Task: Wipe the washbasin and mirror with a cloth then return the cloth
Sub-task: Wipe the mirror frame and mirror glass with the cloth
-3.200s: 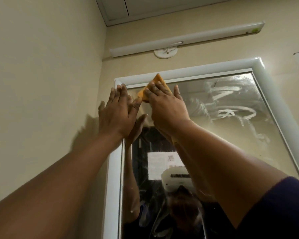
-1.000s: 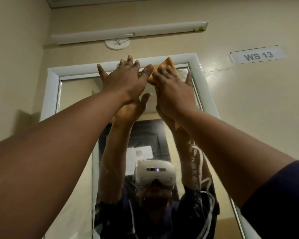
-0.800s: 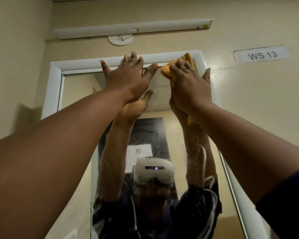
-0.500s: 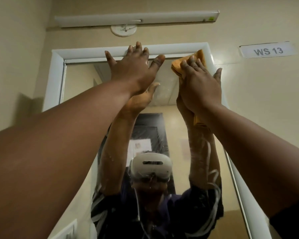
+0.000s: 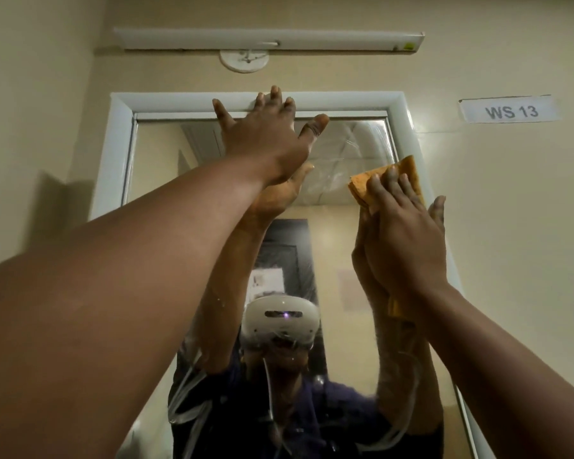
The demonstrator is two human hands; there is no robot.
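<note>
**Head view: both hands raised against the mirror, cloth under the right one**

Head camera footage is aimed upward at a wall-mounted mirror (image 5: pixel 166 154) in a white frame (image 5: pixel 116 150), set on a cream wall. At the far left, a shadow is cast on the side wall beside the frame.

The left hand (image 5: pixel 265 140) is seen spread wide, fingers straight and apart, laid flat against the upper part of the mirror; its fingertips reach over the top bar of the frame and the thumb points right. Nothing is held in it. Its reflection is seen just beneath it in the glass.

Streaks and smears are visible on the glass between the two hands and lower down.

Further right, the orange cloth (image 5: pixel 362 187) is pressed against the mirror near its right edge by the right hand (image 5: pixel 405 240), whose straight fingers lie flat over it. A corner of the cloth shows above the fingertips and another strip below the wrist.

Above the mirror a long white light fitting (image 5: pixel 269 38) and a round white wall fitting (image 5: pixel 244 60) are mounted. At the far right, a label (image 5: pixel 510 111) reading "WS 13" is fixed to the wall.
</note>
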